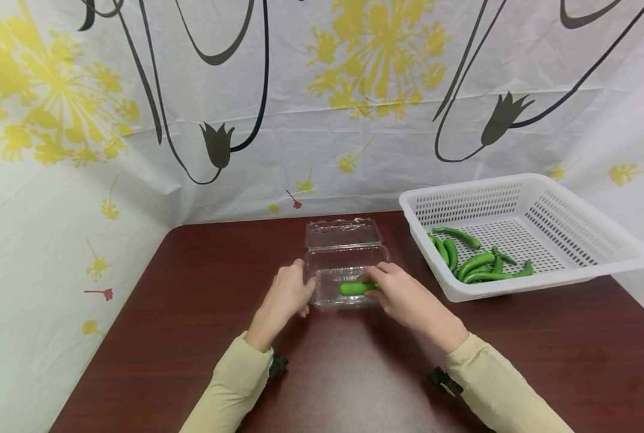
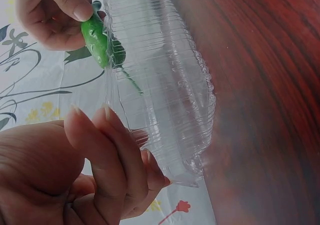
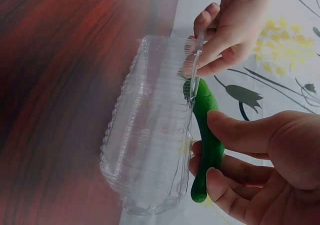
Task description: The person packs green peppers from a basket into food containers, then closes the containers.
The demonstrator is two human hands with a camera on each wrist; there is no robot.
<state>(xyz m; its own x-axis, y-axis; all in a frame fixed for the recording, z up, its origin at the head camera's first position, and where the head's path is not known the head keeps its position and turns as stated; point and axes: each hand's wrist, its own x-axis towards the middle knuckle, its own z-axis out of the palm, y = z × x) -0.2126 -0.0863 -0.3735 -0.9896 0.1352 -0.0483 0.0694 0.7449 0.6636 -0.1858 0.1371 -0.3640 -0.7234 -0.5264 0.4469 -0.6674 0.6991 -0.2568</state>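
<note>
A clear plastic clamshell container [image 1: 327, 263] lies on the table with its lid [image 1: 343, 233] folded back. My left hand [image 1: 286, 291] holds the container by its left side, fingers at the rim. Between the thumb and fingers of my right hand [image 1: 403, 297] is a green chili pepper [image 1: 352, 288], held crosswise over the near part of the container. In the right wrist view the pepper [image 3: 206, 110] is long and slightly curved, right along the container's rim. No other pepper shows inside the container.
A white perforated basket [image 1: 549, 270] stands at the right with several green chili peppers [image 1: 475, 263] gathered in its near left part. The dark red wooden table [image 1: 202, 288] ends at the back against a white patterned cloth [image 1: 278, 120].
</note>
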